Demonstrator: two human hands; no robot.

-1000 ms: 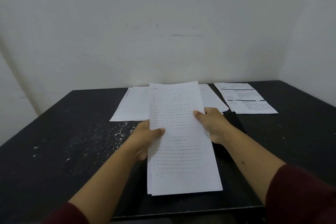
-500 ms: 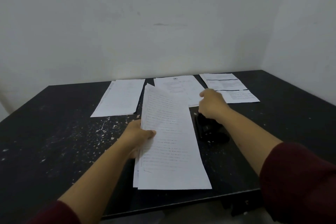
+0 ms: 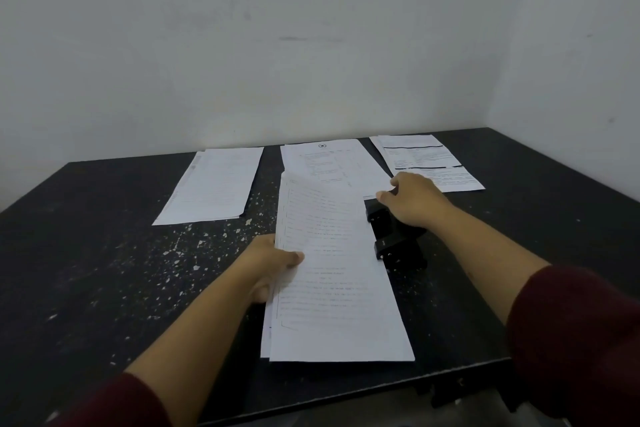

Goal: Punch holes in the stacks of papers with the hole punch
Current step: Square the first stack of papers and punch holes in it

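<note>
A pale wall point(image 3: 311, 45) fills the upper half of the view and meets a second wall at the right corner. Below it stretches a black table point(image 3: 104, 270), its left part flecked with whitish specks and chips.

Three stacks of printed paper lie along the far edge: the left stack point(image 3: 214, 184), the middle stack point(image 3: 332, 163) with a round emblem at its top, and the right stack point(image 3: 426, 159), which carries dark horizontal bars across its print. They lie apart from one another, with black table showing between them.

Nearer the person, a fourth stack of papers point(image 3: 332, 288) runs lengthwise from the middle stack toward the near edge of the table. Its far end is lifted slightly and overlaps the bottom of the middle stack; its near end rests flat.

The left hand point(image 3: 270, 263) grips this stack at its left edge, thumb curled over the top sheet and the fingers tucked underneath. A dark red sleeve covers the upper forearm.

The black hole punch point(image 3: 394, 239) sits on the table just beside the right edge of the held stack. The right hand point(image 3: 412, 198) rests on its far end, fingers bent down over it, palm on top; whether they actually clasp it cannot be told.
</note>
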